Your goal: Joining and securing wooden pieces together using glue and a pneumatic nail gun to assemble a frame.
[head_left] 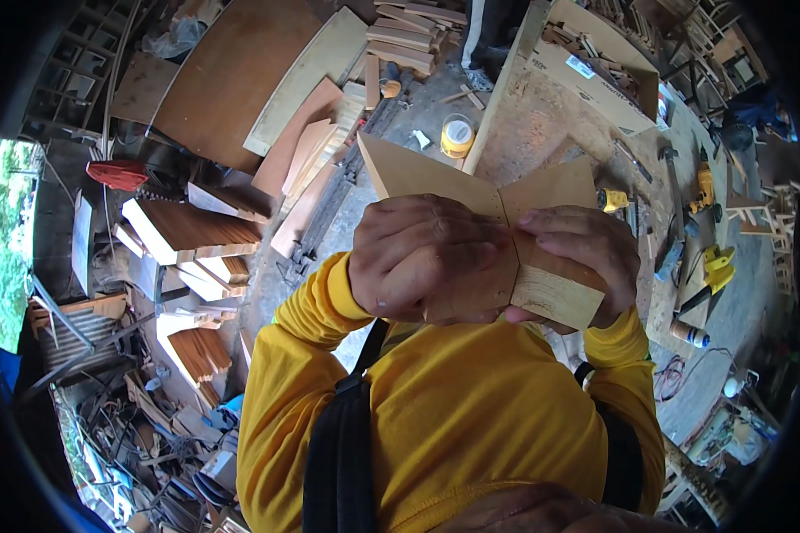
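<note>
Close in front of my chest, both my hands grip a pale wooden piece (556, 185) built from angled boards that meet along a seam. My left hand (418, 253) is closed over its left board, fingers curled across the face toward the seam. My right hand (587, 253) wraps the right part, with fingers on top and the thumb low near the seam. A thick block end (556, 298) with visible grain sticks out below my right fingers. Small dark dots, perhaps nail or screw heads, line the seam. The underside of the piece is hidden.
A workbench (529, 133) at the right carries a cardboard box (596, 93) of wood scraps, a hammer (669, 169) and yellow tools (716, 266). A yellow tub (457, 135) stands beyond my hands. Stacked boards (196, 226) line the left. Someone's shoe (478, 80) shows at the back.
</note>
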Available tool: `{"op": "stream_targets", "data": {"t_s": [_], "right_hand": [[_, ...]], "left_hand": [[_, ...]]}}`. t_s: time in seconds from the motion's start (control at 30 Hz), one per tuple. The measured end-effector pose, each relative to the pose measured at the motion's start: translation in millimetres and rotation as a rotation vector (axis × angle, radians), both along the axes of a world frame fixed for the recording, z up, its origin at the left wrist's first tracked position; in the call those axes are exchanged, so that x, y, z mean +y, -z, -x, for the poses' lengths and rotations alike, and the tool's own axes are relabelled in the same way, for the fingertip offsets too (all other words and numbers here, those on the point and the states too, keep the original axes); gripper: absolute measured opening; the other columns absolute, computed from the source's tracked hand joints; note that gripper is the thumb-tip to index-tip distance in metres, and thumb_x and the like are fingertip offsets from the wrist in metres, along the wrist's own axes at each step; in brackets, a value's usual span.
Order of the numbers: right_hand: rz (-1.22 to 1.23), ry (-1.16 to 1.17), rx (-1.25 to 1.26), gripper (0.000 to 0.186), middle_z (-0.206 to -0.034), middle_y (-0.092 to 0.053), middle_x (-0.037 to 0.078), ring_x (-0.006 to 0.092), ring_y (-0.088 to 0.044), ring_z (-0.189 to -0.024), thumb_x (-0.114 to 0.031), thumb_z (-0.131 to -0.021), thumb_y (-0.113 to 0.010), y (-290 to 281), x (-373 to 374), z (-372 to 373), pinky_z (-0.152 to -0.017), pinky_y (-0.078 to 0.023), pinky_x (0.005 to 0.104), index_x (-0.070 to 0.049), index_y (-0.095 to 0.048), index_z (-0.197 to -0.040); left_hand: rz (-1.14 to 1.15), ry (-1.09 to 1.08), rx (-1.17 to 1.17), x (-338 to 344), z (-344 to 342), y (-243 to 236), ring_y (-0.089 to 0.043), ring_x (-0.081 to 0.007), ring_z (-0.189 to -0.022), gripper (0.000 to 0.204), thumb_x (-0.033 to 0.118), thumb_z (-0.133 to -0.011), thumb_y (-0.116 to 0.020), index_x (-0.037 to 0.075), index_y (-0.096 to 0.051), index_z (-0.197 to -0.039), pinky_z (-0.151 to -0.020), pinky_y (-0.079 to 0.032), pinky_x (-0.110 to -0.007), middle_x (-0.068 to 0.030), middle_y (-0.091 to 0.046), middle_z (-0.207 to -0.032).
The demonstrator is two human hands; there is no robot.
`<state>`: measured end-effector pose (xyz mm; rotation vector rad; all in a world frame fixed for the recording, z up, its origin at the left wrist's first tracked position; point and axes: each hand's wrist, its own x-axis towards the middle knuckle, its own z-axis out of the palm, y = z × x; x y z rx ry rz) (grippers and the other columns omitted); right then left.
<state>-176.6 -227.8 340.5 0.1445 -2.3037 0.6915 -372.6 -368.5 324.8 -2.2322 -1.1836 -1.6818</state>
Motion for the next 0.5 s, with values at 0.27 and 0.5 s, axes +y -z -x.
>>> {"op": "stream_targets", "data": {"t_s": [0.27, 0.5], "right_hand": [[-0.03, 0.015, 0.039, 0.065, -0.099, -0.073, 0.019, 0.0323, -0.073, -0.091, -0.043, -0.067, -0.092, 3.8, -3.0, -3.5, -0.079, -0.059, 0.0412, -0.002, -0.059, -0.106], [0.002, 0.035, 0.059, 0.075, -0.101, -0.074, 0.016, 0.0298, -0.074, -0.091, -0.044, -0.063, -0.094, 17.9, -0.7, -5.1, -0.082, -0.059, 0.0396, 0.0, -0.062, -0.114]], "left_hand": [[-0.045, 0.056, 0.125, 3.5, 8.5, 4.2, -0.073, -0.0307, -0.081, 0.03, 0.016, -0.076, -0.078, -0.003, -0.067, -0.096, -0.073, -0.06, -0.038, -0.0169, -0.072, -0.09], [-0.064, -0.036, 0.062, 8.1, -2.6, 14.7, -0.073, -0.0305, -0.079, 0.025, 0.009, -0.076, -0.074, -0.003, -0.067, -0.096, -0.072, -0.06, -0.037, -0.0162, -0.072, -0.09]]}}
